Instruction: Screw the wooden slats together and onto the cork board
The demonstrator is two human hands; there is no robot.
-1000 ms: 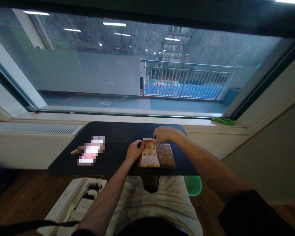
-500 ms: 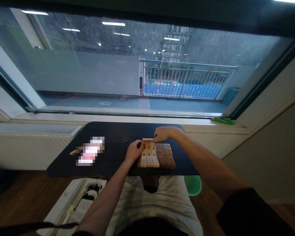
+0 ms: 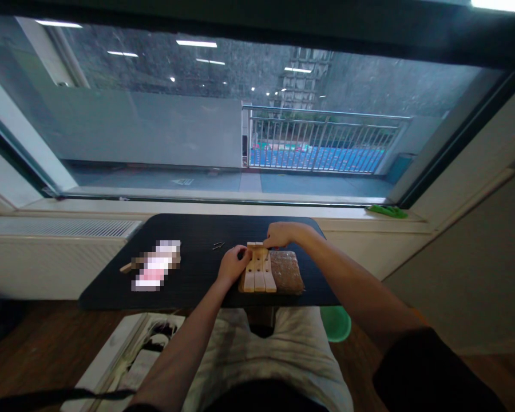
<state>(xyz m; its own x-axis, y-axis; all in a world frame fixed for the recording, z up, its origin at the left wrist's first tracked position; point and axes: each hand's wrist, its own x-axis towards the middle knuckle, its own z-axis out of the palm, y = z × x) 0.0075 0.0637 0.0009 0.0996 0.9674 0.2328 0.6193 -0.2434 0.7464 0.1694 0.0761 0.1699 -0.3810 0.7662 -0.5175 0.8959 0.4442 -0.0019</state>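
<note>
A pale wooden piece (image 3: 260,280) made of three slats with small dark holes lies on a brown, rough-textured block (image 3: 287,272), near the front edge of the black table. My left hand (image 3: 232,266) grips the left side of the slats, fingers curled and thumb near their upper part. Over the upper right corner of the slats, my right hand (image 3: 281,234) is closed like a fist with its fingertips pointing down. A thin thing seems to stick out below those fingers toward a hole, too small to name.
On the black table (image 3: 193,229) lie a few small metal pins or screws (image 3: 218,246) and, at left, a blurred-out flat item (image 3: 157,266) beside a wooden stick (image 3: 126,267). Below are an open white box (image 3: 107,355) and a green bin (image 3: 337,323). A window stands behind.
My right hand has shifted very slightly left over the slats. The whole view has moved a little; my left hand keeps its place on the wooden piece.
</note>
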